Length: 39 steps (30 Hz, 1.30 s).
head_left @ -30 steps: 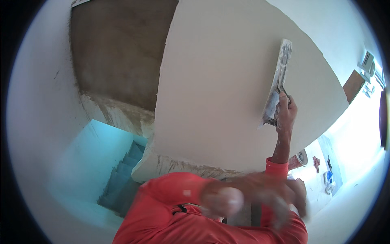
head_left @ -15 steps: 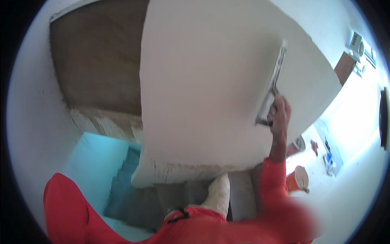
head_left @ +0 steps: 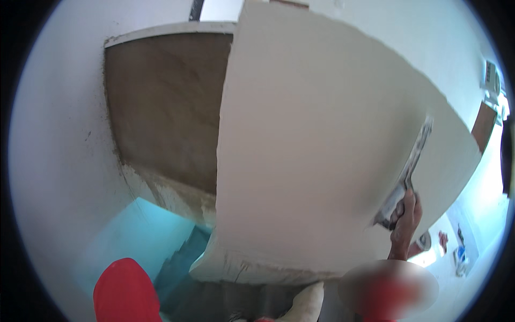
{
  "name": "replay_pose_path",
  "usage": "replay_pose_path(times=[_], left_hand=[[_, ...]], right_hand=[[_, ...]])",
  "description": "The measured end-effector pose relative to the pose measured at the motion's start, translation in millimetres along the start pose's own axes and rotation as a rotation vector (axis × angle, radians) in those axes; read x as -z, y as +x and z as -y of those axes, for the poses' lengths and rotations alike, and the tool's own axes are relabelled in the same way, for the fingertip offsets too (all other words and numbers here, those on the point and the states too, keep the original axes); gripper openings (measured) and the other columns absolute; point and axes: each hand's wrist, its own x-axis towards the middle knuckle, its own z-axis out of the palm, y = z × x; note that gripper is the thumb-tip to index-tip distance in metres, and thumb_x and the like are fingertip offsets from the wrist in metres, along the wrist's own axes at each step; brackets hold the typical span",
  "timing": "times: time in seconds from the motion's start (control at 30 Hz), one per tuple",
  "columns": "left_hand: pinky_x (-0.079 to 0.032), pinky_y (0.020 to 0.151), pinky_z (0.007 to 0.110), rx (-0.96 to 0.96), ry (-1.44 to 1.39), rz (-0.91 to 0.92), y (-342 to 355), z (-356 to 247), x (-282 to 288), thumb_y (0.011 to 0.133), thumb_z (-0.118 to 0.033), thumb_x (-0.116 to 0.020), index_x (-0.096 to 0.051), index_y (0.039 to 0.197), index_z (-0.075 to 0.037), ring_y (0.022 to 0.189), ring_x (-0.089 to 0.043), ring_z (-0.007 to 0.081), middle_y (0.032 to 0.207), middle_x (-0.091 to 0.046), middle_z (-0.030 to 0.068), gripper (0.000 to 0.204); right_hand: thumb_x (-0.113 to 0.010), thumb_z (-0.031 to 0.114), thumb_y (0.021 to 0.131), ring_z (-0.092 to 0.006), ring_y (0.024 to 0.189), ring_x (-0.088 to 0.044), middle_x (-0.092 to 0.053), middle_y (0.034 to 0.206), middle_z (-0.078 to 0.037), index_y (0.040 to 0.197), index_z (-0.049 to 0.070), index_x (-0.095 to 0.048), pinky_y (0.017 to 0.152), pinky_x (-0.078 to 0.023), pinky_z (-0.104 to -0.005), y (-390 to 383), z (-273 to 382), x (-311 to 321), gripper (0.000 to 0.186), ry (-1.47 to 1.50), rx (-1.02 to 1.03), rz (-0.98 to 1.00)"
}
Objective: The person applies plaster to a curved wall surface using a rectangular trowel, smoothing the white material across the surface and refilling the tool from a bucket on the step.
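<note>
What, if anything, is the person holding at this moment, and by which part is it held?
The right hand holds a trowel by its handle, toward the lower end of the blade. The left hand is not in view.

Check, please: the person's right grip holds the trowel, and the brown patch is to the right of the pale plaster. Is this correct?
Not quite: the brown patch is to the left of the pale plaster, as the head view shows. The person's right grip does hold the trowel.
</note>
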Motion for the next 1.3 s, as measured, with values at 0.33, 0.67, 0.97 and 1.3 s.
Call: replay_pose_path(times=[0.33,0.67,0.97,1.3], left_hand=[[-0.041,0.083,0.042,-0.082,0.071,-0.113,1,-15,-4,0.088,-0.047,-0.033,-0.052,0.104,0.002,0.104,-0.046,0.0302,0.114,-0.048,0.0167,0.055],[-0.041,0.085,0.043,-0.448,0.13,-0.28,-9,-53,3,0.089,-0.041,-0.036,-0.052,0.104,0.001,0.106,-0.045,0.0307,0.115,-0.048,0.0165,0.049],[-0.041,0.087,0.044,-0.768,0.118,-0.421,-13,-82,-3,0.089,-0.037,-0.038,-0.053,0.104,0.001,0.109,-0.044,0.0312,0.117,-0.048,0.0163,0.043],[-0.04,0.087,0.039,0.151,0.222,-0.049,-88,92,-44,0.073,-0.025,-0.067,-0.059,0.099,-0.003,0.105,-0.049,0.0295,0.109,-0.053,0.014,0.034]], right_hand=[[-0.058,0.026,0.084,-0.0158,0.041,-0.045,-0.048,0.052,-0.006,0.079,0.002,-0.053,0.04,-0.038,-0.0334,11,31,-73,0.025,-0.616,0.398,0.091],[-0.059,0.032,0.084,-0.0099,0.044,-0.035,-0.038,0.051,0.001,0.078,0.001,-0.054,0.04,-0.031,-0.0298,-5,11,-52,0.031,-0.573,0.371,0.064],[-0.053,0.035,0.088,-0.007,0.045,-0.04,-0.043,0.056,0.003,0.076,0.008,-0.052,0.04,-0.032,-0.0224,68,33,-1,0.029,-0.031,0.112,-0.121],[-0.059,0.039,0.077,-0.0391,0.065,-0.059,-0.059,0.064,-0.019,0.09,0.004,-0.054,0.061,-0.048,-0.0453,-54,68,-165,0.038,-0.916,0.567,0.621]])
